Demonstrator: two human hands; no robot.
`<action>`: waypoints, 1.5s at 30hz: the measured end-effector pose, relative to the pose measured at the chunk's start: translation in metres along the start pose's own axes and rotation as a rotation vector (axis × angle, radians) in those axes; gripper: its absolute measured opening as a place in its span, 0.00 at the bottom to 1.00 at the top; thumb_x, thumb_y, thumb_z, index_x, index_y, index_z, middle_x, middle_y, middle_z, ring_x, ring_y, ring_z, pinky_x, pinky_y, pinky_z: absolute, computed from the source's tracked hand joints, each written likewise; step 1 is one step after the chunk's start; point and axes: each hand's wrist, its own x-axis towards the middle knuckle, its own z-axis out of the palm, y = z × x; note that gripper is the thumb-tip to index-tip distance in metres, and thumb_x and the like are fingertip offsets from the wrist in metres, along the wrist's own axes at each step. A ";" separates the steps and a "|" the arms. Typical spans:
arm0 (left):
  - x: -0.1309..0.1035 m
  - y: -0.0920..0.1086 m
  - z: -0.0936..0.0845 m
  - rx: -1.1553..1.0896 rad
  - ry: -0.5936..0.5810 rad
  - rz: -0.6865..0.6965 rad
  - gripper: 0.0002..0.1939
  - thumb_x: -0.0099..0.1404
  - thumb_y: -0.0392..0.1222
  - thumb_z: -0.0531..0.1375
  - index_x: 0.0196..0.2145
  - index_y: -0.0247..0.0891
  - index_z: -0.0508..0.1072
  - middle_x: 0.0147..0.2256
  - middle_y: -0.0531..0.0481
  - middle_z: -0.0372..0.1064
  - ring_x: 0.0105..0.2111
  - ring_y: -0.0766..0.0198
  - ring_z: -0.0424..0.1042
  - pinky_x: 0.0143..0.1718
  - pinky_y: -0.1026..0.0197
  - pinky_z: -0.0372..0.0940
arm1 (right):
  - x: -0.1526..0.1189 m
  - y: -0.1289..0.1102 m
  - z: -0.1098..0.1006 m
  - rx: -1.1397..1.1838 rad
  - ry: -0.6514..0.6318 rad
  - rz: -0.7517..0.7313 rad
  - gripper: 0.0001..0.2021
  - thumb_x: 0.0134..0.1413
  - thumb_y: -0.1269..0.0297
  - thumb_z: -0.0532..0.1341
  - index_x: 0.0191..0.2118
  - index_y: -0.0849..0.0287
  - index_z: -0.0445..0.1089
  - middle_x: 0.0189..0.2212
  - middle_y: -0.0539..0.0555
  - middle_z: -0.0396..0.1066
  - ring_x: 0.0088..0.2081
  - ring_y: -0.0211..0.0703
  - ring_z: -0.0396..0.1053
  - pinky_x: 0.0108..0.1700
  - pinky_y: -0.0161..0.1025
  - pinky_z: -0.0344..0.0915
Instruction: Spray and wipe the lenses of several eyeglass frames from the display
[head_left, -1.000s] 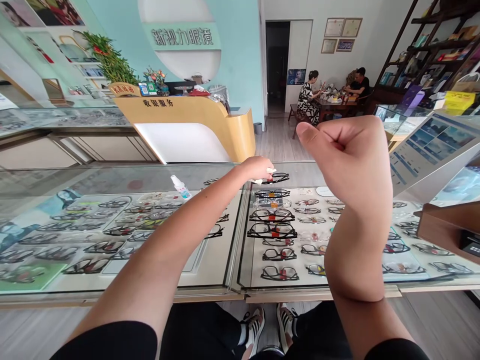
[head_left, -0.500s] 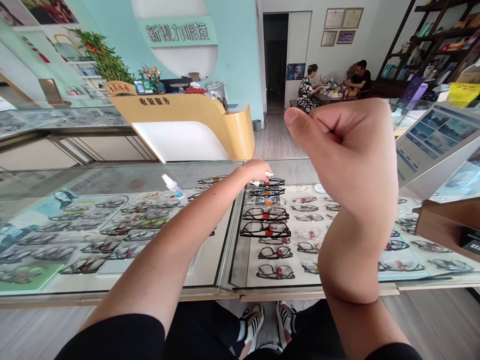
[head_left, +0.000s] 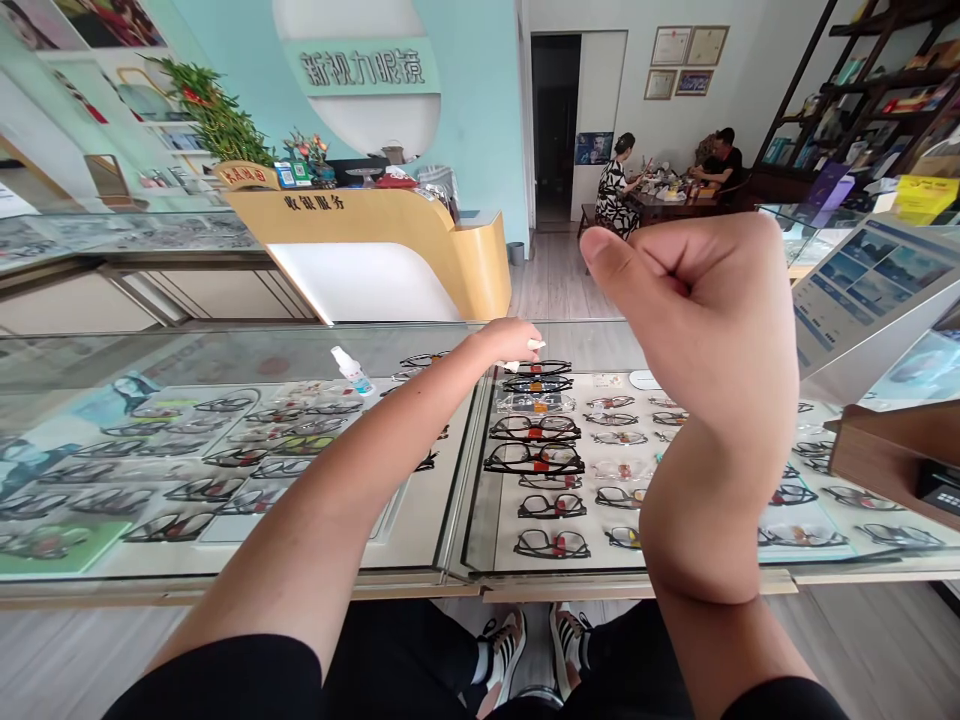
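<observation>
My left hand (head_left: 514, 342) reaches to the far side of the glass display counter (head_left: 463, 480), its fingers closed on a crumpled white wipe (head_left: 535, 345). Bits of the wipe stick out on both sides of the fingers. Below and beside this hand, several pairs of black-framed eyeglasses (head_left: 534, 429) lie in a column in the counter. Closer to the camera, my right hand (head_left: 701, 290) is raised above the counter, bent at the wrist. Its fingers are curled into a fist and nothing shows in it. A white spray bottle (head_left: 352, 371) stands on the glass left of my left forearm.
More eyeglasses (head_left: 289, 470) fill the left case. At the right are a wooden box (head_left: 892, 455) and a tilted display board (head_left: 862, 290). Beyond the counter stands a reception desk (head_left: 480, 260). People (head_left: 619, 190) sit at a table in the back.
The view has shifted slightly, so the room appears a little lower. My left hand stays in nearly the same place with the wipe. My right fist has barely moved.
</observation>
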 end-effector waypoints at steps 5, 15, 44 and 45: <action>-0.064 -0.014 -0.033 -0.124 0.076 -0.016 0.17 0.63 0.57 0.69 0.41 0.43 0.84 0.38 0.46 0.83 0.38 0.53 0.78 0.40 0.58 0.64 | -0.004 -0.005 0.005 -0.046 -0.016 -0.012 0.32 0.73 0.66 0.65 0.24 0.52 0.41 0.23 0.44 0.38 0.27 0.37 0.37 0.30 0.43 0.41; -0.248 -0.060 -0.039 -1.254 0.285 -0.498 0.20 0.59 0.44 0.70 0.49 0.37 0.83 0.44 0.39 0.86 0.37 0.52 0.83 0.34 0.56 0.74 | -0.023 -0.023 0.031 -0.155 -0.167 -0.093 0.32 0.70 0.59 0.66 0.23 0.52 0.42 0.21 0.44 0.38 0.26 0.40 0.36 0.28 0.44 0.41; -0.361 -0.151 0.011 -0.284 0.605 -0.859 0.23 0.57 0.31 0.67 0.51 0.43 0.78 0.55 0.40 0.81 0.58 0.42 0.78 0.56 0.54 0.70 | -0.074 0.129 0.104 -0.327 -0.001 0.238 0.25 0.67 0.56 0.59 0.21 0.52 0.48 0.19 0.45 0.45 0.27 0.40 0.41 0.34 0.44 0.49; -0.358 -0.140 0.011 -0.201 0.563 -0.781 0.19 0.61 0.34 0.67 0.50 0.44 0.79 0.54 0.42 0.82 0.56 0.43 0.79 0.55 0.54 0.70 | -0.074 0.128 0.104 -0.321 -0.008 0.238 0.25 0.67 0.56 0.60 0.21 0.52 0.48 0.19 0.45 0.45 0.27 0.40 0.41 0.34 0.44 0.48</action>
